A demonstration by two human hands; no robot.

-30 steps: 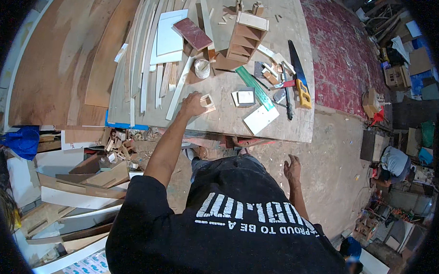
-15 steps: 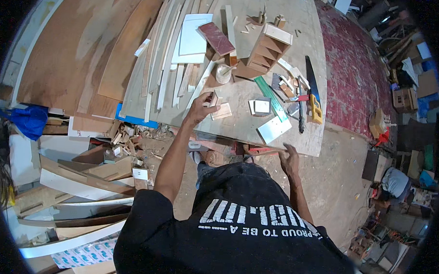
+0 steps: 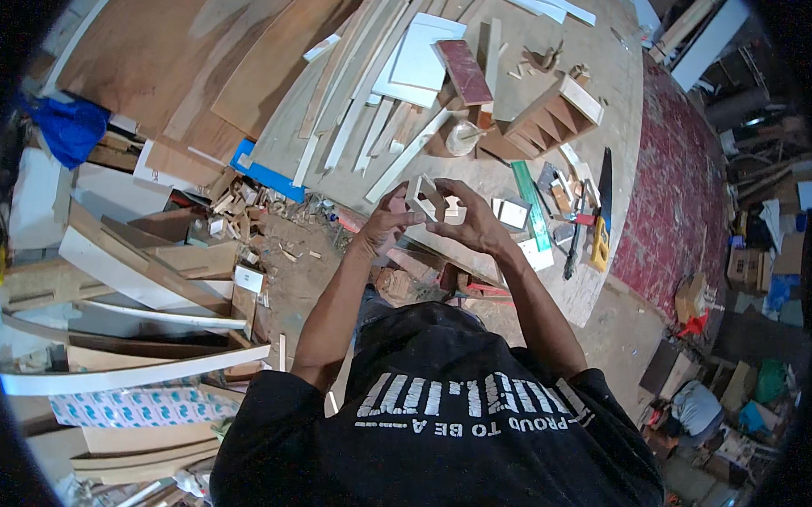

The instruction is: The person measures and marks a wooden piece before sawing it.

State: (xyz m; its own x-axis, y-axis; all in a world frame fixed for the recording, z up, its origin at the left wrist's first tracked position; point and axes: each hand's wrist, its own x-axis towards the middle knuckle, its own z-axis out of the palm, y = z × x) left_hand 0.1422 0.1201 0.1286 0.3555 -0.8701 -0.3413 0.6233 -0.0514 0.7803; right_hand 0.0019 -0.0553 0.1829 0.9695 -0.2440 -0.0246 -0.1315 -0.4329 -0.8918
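Observation:
A small, pale wooden frame of thin boards [image 3: 420,193] is held between my two hands, just above the near edge of the table. My left hand [image 3: 387,224] is closed on its left side. From the right, my right hand [image 3: 475,224] curls its fingers and thumb around the frame's other side. The fingers hide parts of the boards, so I cannot tell how the pieces join. Just right of my right hand, small square pieces [image 3: 513,213] lie on the table. Beyond my hands stands a whitish pot [image 3: 462,139] with a stick in it.
A wooden box with slanted dividers [image 3: 554,120] stands at the back right of the worktable [image 3: 489,171]. Nearby lie a green ruler [image 3: 529,204] and a yellow-handled handsaw [image 3: 602,216]. Long wood strips [image 3: 358,82] cover the left; offcuts [image 3: 197,224] litter the floor below.
My right hand has come up from the table's front edge to join my left at the wooden pieces. The pieces are now lifted off the table. The whole view has shifted and turned.

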